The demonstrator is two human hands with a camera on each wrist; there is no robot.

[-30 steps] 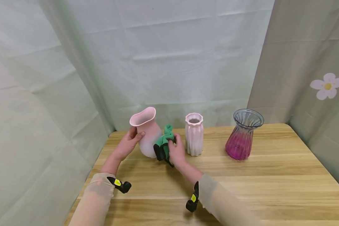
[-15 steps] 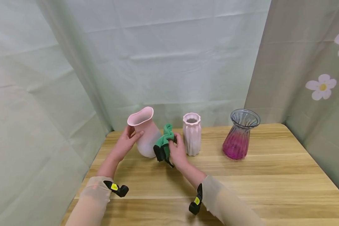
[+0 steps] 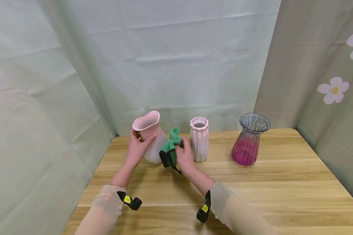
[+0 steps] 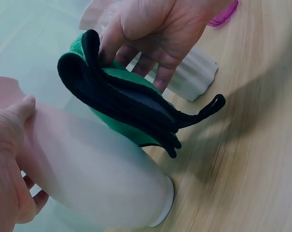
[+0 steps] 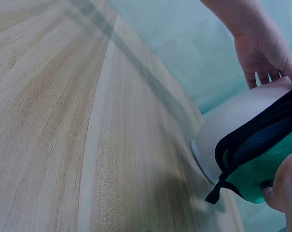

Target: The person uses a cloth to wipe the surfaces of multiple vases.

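My left hand (image 3: 136, 148) grips a pink-to-white vase (image 3: 156, 143) with a wavy rim around its neck, thumb on the near side. The vase leans, its mouth tipped to the left. In my right hand (image 3: 185, 158) is a folded green cloth (image 3: 172, 143) with black edging and a small hanging loop. The cloth lies against the right side of the vase. In the left wrist view the vase's white base (image 4: 165, 203) shows at the tabletop, and the right hand pinches the cloth (image 4: 121, 96) from above.
A fluted pale pink vase (image 3: 200, 143) stands just right of my right hand. Further right is a glass vase (image 3: 248, 143), clear grey above and magenta below. The wooden table (image 3: 282, 195) meets hanging curtains (image 3: 188, 65) at its back and sides.
My left hand has shifted right around the vase neck, its thumb reaching further across the front. The right hand and cloth have stayed nearly in place. The head view has turned slightly right.
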